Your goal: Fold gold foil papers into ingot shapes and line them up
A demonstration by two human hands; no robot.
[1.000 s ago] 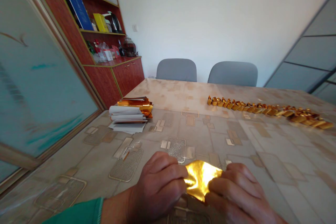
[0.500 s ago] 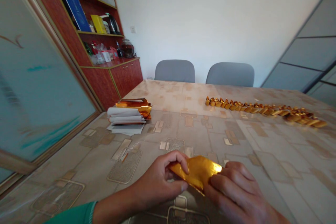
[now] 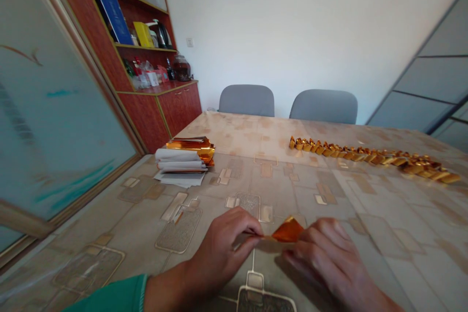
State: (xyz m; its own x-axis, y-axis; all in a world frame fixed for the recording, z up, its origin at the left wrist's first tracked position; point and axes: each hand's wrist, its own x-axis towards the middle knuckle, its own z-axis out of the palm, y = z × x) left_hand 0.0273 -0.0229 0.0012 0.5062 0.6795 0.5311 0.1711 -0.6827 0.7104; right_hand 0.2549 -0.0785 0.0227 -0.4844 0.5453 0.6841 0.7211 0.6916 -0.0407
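Gold foil was the working material in the head view. We recorded one folded gold foil sheet point(image 3: 287, 231) spanning the gap between the hands, over the near part of a patterned table cover point(image 3: 329, 195). It formed a narrow strip with a raised orange-gold peak near its middle, while its left end showed a paler face. We could not tell whether its underside touched the table cover.

The left hand point(image 3: 223, 248) was partly closed, with its fingers curled and gripping the strip's left end. The right hand point(image 3: 329, 258) was also partly closed, with its fingers pinching the right end. A green sleeve point(image 3: 113, 297) covered the left arm above the wrist.

We judged the sheet to be very light, thin and soft, prone to creasing and tearing, and probably slippery on its glossy face. We therefore considered the folded ends the best holding points, taken in a light pinch between thumb and fingers.

Further along the table, we noted a stack of white paper sheets point(image 3: 179, 165) topped by loose foil sheets point(image 3: 190, 145). A long row of folded gold foil pieces point(image 3: 365, 156) lay to the right. Beyond the table stood two grey chairs point(image 3: 285, 102) and a red wooden cabinet point(image 3: 157, 112).
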